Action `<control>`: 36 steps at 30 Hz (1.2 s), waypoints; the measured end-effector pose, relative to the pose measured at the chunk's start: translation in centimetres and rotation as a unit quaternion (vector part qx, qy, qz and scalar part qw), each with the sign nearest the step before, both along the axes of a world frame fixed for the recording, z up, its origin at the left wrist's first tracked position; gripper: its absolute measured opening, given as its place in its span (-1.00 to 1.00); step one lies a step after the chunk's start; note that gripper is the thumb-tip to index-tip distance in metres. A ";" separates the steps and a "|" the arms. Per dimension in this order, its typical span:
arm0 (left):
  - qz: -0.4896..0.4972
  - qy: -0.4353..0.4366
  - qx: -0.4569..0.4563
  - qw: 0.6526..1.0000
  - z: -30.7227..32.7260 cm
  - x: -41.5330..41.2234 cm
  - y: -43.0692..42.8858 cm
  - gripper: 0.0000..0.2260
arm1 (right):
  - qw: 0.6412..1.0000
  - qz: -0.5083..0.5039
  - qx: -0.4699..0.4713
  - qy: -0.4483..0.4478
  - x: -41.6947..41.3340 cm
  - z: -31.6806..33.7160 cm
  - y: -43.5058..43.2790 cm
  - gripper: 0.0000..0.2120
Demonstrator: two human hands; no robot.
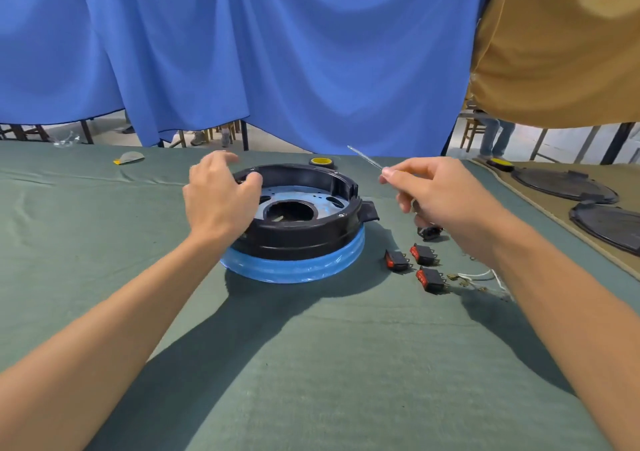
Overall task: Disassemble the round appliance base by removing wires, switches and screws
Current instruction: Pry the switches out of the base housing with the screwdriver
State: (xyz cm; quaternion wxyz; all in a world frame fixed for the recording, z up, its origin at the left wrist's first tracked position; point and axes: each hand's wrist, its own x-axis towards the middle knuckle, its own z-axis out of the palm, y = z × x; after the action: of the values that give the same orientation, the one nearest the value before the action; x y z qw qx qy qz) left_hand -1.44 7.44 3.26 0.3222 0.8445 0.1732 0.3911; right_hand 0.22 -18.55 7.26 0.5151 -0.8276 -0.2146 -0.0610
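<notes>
The round appliance base (304, 239), black on top with a blue film-wrapped rim, sits mid-table on the green cloth. My left hand (218, 197) rests over its left rim, fingers curled loosely at the edge. My right hand (436, 194) hovers right of the base and grips a screwdriver (365, 158) whose thin shaft points up and left. Three black switches with red rockers (417, 265) lie on the cloth to the right, with a small black part (429, 232) behind them and white wires (478, 279) beside my right forearm.
A yellow tape roll (322, 162) stands behind the base. Flat black round covers (588, 201) lie on a tan mat at the far right. A yellow-grey scrap (129, 157) lies at the far left. A blue curtain (277, 52) hangs behind the table.
</notes>
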 end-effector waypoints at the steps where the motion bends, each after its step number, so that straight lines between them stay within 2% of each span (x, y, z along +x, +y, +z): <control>1: -0.001 0.042 -0.070 0.997 0.4 0.6 1.0 -0.60 | 1.000 0.017 -0.011 -0.003 0.1 0.3 0.9 -0.77; 3: -0.018 0.100 -0.168 0.981 0.7 1.6 2.7 -0.63 | 0.998 0.042 -0.042 -0.012 0.3 0.8 2.6 -0.78; 7: -0.096 0.137 -0.238 0.957 1.0 3.0 4.5 -0.78 | 0.987 0.070 -0.136 -0.044 1.2 1.1 5.9 -0.81; 11: -0.129 0.163 -0.204 0.957 1.1 4.7 5.6 -0.84 | 0.960 0.084 -0.251 -0.088 2.6 0.8 8.7 -0.84; 14: -0.159 0.168 -0.183 0.956 0.7 5.7 5.9 -0.85 | 0.947 0.094 -0.294 -0.092 3.9 0.5 10.3 -0.85; 18: -0.181 0.160 -0.205 0.948 0.2 6.4 6.4 -0.81 | 0.933 0.110 -0.331 -0.084 6.0 0.0 12.4 -0.82; 28: -0.207 0.135 -0.236 0.940 0.0 6.6 6.5 -0.80 | 0.935 0.111 -0.323 -0.096 8.4 -2.0 14.6 -0.80; 36: -0.204 0.130 -0.253 0.937 0.1 6.5 6.3 -0.82 | 0.947 0.124 -0.291 -0.063 9.2 -2.3 14.5 -0.82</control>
State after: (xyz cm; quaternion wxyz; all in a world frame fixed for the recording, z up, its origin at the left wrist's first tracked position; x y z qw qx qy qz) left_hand 5.07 13.75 3.37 0.5727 0.7959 0.1305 0.1466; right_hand 9.42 -4.09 4.96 0.2412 -0.9025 -0.3563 0.0160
